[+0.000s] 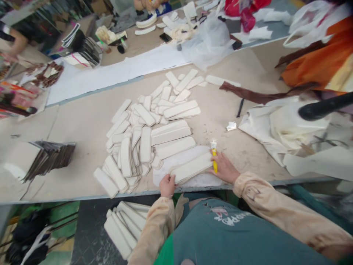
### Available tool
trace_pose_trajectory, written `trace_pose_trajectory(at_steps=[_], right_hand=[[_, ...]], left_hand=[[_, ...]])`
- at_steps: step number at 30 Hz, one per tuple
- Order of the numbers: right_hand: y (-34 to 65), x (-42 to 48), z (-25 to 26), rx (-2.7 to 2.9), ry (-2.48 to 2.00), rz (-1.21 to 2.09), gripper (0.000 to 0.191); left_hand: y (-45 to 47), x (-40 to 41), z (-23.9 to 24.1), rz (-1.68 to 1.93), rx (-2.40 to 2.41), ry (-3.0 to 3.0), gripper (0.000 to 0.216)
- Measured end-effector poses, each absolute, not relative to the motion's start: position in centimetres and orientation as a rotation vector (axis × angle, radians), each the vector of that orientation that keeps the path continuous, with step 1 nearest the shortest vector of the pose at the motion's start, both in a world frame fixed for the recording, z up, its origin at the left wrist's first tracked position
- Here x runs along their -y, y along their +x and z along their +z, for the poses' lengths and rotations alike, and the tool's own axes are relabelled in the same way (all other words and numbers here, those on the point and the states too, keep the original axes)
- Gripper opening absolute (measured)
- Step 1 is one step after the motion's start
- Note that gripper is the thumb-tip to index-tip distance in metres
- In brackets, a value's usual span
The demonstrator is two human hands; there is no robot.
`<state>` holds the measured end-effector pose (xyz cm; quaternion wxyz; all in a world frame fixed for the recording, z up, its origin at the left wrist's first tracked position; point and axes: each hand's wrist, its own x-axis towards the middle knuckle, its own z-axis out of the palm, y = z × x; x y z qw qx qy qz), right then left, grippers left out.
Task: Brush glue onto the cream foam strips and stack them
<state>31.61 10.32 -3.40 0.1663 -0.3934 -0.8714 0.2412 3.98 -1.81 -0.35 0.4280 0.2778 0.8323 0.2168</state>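
A rounded white strip-shaped piece [191, 168], seemingly with others under it, lies on a white sheet [198, 151] at the table's front edge. My left hand [167, 185] is closed on its left end, thumb and fingers pinched. At the other end, my right hand [224, 167] is closed around a yellow-handled tool [214, 158] with a pale tip; its kind is not clear. The fingers of that hand also touch the strip's right end. Just beyond, flat stacks of similar white strips [175, 147] lie close to both hands.
A loose heap of white strips [143, 114] covers the table's middle. Dark-edged panels [52, 156] stand stacked at left. White plastic sheeting [275, 125], a dark stick-like tool [240, 107] and orange material [317, 62] lie right. More strips [124, 228] rest below the table edge.
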Motion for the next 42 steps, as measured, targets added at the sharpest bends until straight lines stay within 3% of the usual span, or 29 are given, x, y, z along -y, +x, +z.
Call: trace_pose_trajectory(at_steps=[8,16,20,23,26,33,42], right_hand=[[31.8,-11.2,1.5,2.299,-0.919,0.822,0.02],[28.1,-10.8,7.0,2.077,-0.727,1.358,0.027],[27.7,-10.5,9.7,1.902,-0.876,1.416,0.029],[27.9,-10.6,11.2,1.678,-0.957,1.472,0.03],[28.0,-10.8,12.2,1.528,-0.926,1.559,0.03],[28.3,-10.3,12.4,1.454,-0.924,1.535,0.03],[31.3,-8.3,10.6,1.509,-1.014,1.601,0.035]], left_hand=[[4.3,2.0,3.8,0.721,-1.832,0.802,0.03],[6.8,-2.4,13.4,0.643,-1.64,1.417,0.029],[8.1,-4.4,16.6,0.843,-1.536,1.356,0.027],[9.4,-5.2,16.7,1.145,-1.3,1.083,0.028],[11.4,-5.8,15.7,1.29,-1.147,0.888,0.045],[15.0,-7.3,14.4,1.534,-1.209,0.544,0.036],[14.4,-9.1,15.4,1.735,-1.214,0.273,0.042]])
